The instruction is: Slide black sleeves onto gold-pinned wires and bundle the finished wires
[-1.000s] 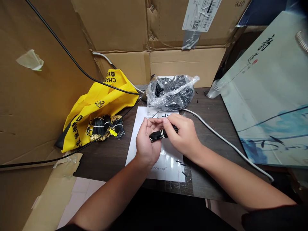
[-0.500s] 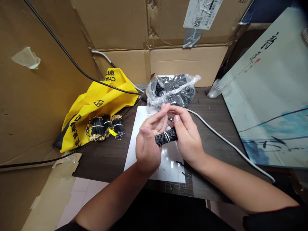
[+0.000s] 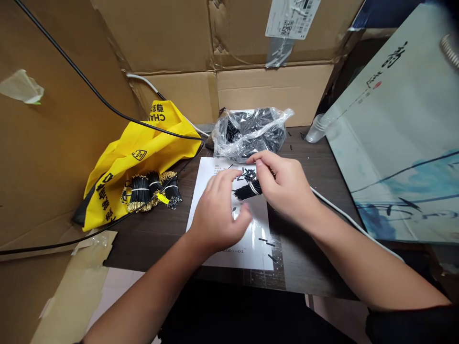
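I have the sheet [image 3: 198,205] on the surface [image 3: 143,246], with the plastic bag [image 3: 253,136] just behind it. Over the sheet, the held bundle [image 3: 246,191] is in the right fingers [image 3: 267,177], beside the left fingers [image 3: 221,185]. To my left, three bundles [image 3: 155,180] lie at the near edge of the cloth bag [image 3: 165,153]. Short pieces [image 3: 270,244] lie by the sheet's near right corner. Cups [image 3: 317,128] sit beside the carrier bag [image 3: 401,129] at right.

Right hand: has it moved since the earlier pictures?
Yes: judged against the clear plastic bag, the right hand has shifted slightly rightward and forward, away from the person.
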The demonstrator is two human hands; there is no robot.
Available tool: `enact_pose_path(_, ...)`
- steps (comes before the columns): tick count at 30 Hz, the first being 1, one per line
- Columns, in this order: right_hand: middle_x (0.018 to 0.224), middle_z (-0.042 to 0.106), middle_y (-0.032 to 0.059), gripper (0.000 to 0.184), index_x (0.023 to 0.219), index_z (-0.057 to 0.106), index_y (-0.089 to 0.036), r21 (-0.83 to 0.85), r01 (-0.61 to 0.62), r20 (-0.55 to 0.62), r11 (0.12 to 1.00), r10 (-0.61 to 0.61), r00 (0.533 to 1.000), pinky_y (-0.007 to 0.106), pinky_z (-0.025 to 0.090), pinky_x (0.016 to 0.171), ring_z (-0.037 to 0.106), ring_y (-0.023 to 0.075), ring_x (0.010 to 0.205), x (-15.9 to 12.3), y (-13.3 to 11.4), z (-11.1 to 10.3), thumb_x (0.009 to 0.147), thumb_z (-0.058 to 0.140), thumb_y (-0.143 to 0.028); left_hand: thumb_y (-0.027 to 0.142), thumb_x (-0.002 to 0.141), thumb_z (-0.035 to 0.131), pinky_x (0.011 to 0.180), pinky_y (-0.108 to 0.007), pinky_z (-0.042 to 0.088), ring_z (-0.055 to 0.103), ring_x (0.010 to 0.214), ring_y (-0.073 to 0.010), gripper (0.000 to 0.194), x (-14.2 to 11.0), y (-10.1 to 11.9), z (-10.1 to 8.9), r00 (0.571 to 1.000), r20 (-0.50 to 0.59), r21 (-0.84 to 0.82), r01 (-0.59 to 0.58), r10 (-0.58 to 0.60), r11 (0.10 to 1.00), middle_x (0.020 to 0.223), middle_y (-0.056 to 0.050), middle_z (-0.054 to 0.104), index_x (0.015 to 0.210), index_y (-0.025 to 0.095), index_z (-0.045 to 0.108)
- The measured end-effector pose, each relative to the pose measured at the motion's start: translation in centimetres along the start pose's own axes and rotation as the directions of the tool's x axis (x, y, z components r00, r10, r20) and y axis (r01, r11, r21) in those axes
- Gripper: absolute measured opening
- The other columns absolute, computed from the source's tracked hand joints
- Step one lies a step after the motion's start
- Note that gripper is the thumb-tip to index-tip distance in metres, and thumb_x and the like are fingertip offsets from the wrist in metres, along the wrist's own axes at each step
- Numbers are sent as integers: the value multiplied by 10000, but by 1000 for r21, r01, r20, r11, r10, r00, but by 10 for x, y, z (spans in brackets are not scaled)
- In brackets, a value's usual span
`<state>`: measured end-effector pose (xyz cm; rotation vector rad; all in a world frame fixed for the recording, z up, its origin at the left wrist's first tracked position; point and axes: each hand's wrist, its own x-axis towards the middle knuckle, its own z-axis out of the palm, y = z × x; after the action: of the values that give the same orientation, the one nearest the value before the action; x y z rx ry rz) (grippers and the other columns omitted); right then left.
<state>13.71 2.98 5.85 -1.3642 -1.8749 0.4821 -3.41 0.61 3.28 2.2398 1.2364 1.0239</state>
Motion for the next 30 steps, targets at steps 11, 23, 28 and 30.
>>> enact_pose_path(11, 1273, 624, 120, 520, 1440, 432, -221, -225, 66, 185, 972, -24, 982, 439, 468, 927, 603, 286, 1127, -10, -2, -38, 999, 381, -492, 299, 861, 586, 663, -286, 491, 643, 756, -180, 149, 21, -20, 29, 936, 316, -225, 230, -153, 947, 796, -25, 691, 857, 169, 658)
enact_pose_path(23, 1642, 6, 207, 988, 1581, 150, -177, -538, 141, 358, 831, 74, 931, 714, 277, 1108, 127, 481, 1479, -178, 55, -18, 831, 571, -665, 326, 780, 706, 664, -278, 489, 579, 664, -141, 209, 0, -26, 29, 894, 267, -517, 448, -360, 729, 706, -23, 648, 718, 144, 625)
enact_pose_path(28, 1645, -5, 189, 775, 1569, 204, -215, -442, 268, 476, 856, -30, 879, 629, 266, 1159, 102, 400, 1504, -144, 47, 10, 934, 487, -556, 295, 736, 740, 613, -242, 467, 538, 618, -116, 232, -4, -26, 25, 919, 241, -568, 395, -312, 722, 647, 7, 601, 664, 157, 568)
enact_pose_path(30, 1646, 60, 179, 691, 1550, 266, -217, -378, 325, 525, 867, -88, 846, 612, 245, 1176, 95, 369, 1512, -122, 48, 14, 959, 462, -517, 278, 725, 748, 613, -235, 467, 522, 602, -107, 234, -6, -26, 24, 934, 259, -582, 353, -245, 732, 628, 15, 579, 662, 157, 558)
